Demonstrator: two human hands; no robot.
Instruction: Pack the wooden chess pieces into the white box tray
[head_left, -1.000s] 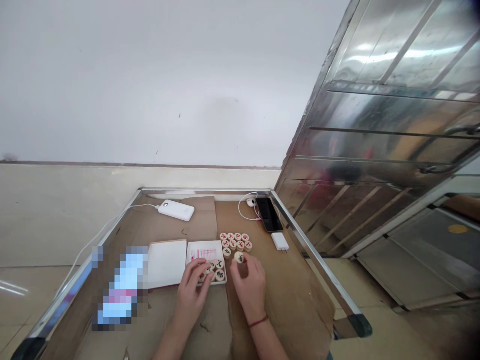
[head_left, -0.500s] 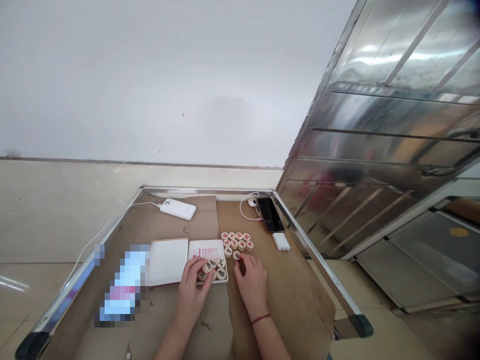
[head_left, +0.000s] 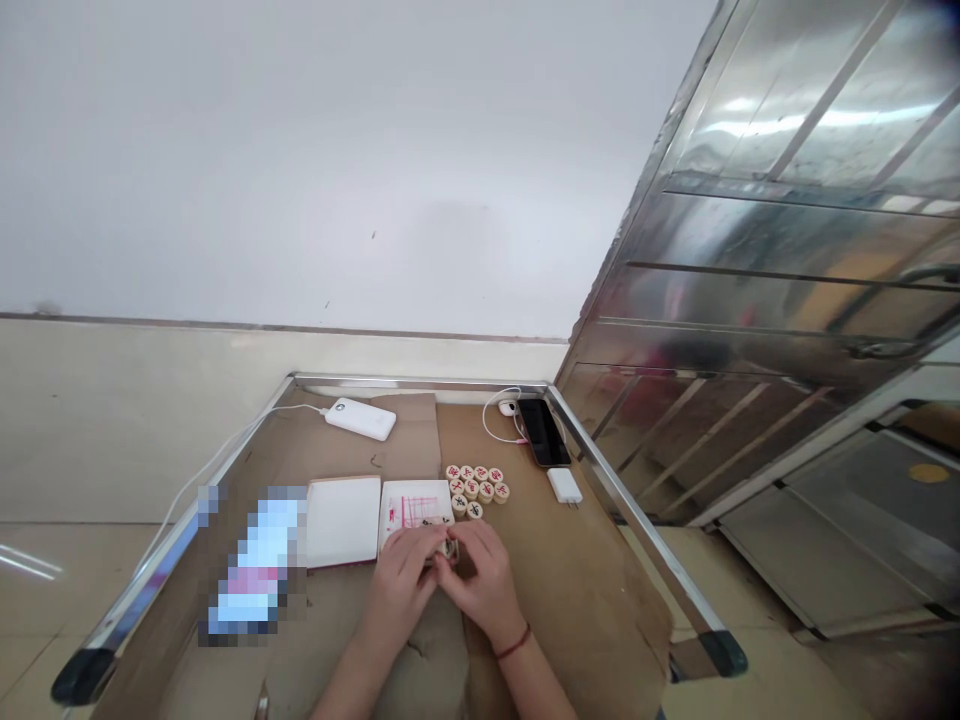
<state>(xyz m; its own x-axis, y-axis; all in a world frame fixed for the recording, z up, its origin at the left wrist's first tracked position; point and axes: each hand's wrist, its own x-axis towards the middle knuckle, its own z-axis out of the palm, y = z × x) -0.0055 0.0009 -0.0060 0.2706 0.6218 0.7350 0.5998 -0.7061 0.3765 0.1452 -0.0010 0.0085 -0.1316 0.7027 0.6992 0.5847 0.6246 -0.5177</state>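
Both hands meet over the near right corner of an open white box (head_left: 398, 495) with pink lines on its inside. My left hand (head_left: 405, 570) is closed, its fingers largely covering the wooden Chinese chess pieces beneath. My right hand (head_left: 486, 580) is closed too, thumb and fingertips pinching a Chinese chess piece (head_left: 448, 548) against the left fingertips. How many pieces lie between the hands is hidden. Right of the box stand rows of Chinese chess pieces (head_left: 486, 490) with red characters; two with black characters (head_left: 466, 507) are at the near end.
The white box lid (head_left: 343, 520) lies left of the box. A pixelated bright screen (head_left: 251, 565) is farther left. A white power bank (head_left: 361, 419), a black phone (head_left: 544, 432) and a white charger (head_left: 564, 486) lie on the cardboard (head_left: 570, 600). A metal rim (head_left: 630, 520) borders the table.
My right hand has moved left from the black-lettered piece beside the box to meet my left hand. My left hand has shifted slightly right, over the pieces in the box.
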